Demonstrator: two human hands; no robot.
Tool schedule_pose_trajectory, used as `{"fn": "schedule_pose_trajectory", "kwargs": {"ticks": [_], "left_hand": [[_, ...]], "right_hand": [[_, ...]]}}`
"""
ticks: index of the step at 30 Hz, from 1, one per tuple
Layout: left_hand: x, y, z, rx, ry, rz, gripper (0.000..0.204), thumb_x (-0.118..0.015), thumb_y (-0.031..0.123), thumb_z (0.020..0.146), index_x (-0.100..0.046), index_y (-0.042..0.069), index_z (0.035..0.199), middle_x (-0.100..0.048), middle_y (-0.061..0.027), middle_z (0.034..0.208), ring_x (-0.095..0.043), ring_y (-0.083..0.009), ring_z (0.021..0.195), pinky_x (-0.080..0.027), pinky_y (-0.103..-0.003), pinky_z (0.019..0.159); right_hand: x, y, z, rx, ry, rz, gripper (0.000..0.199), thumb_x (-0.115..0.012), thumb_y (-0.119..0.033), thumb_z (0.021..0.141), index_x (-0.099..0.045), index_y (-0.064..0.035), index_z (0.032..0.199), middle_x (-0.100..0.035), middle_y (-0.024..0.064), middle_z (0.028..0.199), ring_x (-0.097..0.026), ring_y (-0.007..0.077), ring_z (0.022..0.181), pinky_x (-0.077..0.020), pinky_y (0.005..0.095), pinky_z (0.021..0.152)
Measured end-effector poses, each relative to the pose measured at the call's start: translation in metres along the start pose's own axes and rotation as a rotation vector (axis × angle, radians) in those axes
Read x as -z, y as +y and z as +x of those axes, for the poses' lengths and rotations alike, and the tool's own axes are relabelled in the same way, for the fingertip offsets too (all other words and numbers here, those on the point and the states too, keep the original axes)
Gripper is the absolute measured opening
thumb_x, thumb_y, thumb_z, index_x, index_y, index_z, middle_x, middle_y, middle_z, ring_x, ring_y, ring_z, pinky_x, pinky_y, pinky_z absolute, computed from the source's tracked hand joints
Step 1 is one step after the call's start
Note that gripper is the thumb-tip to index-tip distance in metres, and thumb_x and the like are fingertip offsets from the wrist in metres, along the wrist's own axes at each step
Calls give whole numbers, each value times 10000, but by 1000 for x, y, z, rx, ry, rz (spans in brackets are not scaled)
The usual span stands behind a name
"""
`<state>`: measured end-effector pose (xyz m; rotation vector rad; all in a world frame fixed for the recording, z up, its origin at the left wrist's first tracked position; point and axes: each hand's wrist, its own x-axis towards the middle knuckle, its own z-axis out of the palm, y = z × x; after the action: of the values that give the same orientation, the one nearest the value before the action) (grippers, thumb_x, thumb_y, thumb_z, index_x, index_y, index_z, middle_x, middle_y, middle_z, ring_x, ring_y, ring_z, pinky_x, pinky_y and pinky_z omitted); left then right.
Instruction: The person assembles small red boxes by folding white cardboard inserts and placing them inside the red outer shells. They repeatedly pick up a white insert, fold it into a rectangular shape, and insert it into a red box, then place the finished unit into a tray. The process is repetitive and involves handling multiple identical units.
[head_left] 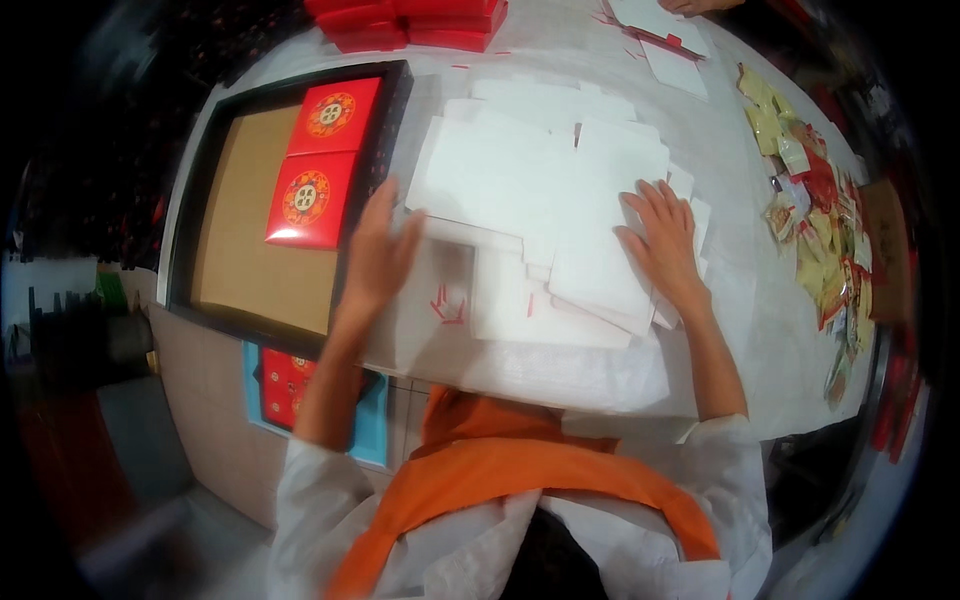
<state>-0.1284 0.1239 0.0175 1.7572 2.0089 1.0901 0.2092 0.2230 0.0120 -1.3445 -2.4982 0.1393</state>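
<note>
I count two hands at the near edge, one left hand point(378, 250) and one right hand point(664, 235), plus one co-worker's hand point(692, 5) across the table point(720, 380), of which there is one. Black tray point(235, 200): one, with two red boxes inside, an upper box point(332, 112) and a lower box point(306, 200). Further red boxes point(455, 35): at least two piles, cut off from view, total not established. White cards point(490, 170): several, overlapping, exact number not determinable. Food packets point(820, 215): more than ten, heaped, no firm figure possible. Cardboard box point(886, 235): one. Blue container point(371, 430): one. Orange apron point(520, 470): one.
</note>
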Motion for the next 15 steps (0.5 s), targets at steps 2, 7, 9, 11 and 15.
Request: {"fn": "schedule_pose_trajectory", "kwargs": {"ticks": [2, 7, 9, 11, 15], "left_hand": [[-33, -5, 17, 21, 95, 77, 401, -539, 141, 851, -461, -73, 1181, -519, -253, 1151, -498, -377, 1081, -372, -378, 941], [-57, -8, 31, -197, 233, 362, 270, -495, 57, 851, -525, -73, 1086, -568, -229, 1070, -535, -335, 1032, -418, -359, 871], [-52, 3, 28, -314, 297, 473, 233, -484, 40, 853, -545, -64, 1053, -581, -223, 1035, -550, -311, 1005, -441, -340, 827], [-42, 29, 24, -267, 292, 382, 206, -478, 35, 858, -563, -49, 1026, -590, -218, 1007, -563, -292, 972, -462, -322, 780], [-13, 55, -16, 311, 494, -647, 248, -483, 78, 891, -514, 22, 1130, -583, -81, 993, -582, -171, 841, -484, -284, 667]], "right_hand": [[0, 3, -11, -62, 4, -61, 450, -595, -207, 810, -455, -76, 1217, -346, 142, 1345, -234, 337, 1284, -155, 474, 1044], [-8, 13, -32, -253, 169, 133, 558, -597, -209, 807, -365, -56, 1291, -251, 200, 1383, -204, 349, 1295, -116, 492, 1056], [-7, 12, -34, -244, 164, 107, 563, -592, -198, 813, -352, -43, 1297, -245, 216, 1380, -211, 357, 1290, -137, 475, 1057], [-7, 12, -33, -259, 222, 182, 560, -585, -185, 821, -342, -32, 1301, -247, 222, 1378, -228, 352, 1285, -169, 450, 1054], [5, 17, -34, -475, 500, 711, 543, -569, -166, 844, -329, -11, 1306, -307, 191, 1357, -305, 298, 1255, -259, 377, 1027]]}}
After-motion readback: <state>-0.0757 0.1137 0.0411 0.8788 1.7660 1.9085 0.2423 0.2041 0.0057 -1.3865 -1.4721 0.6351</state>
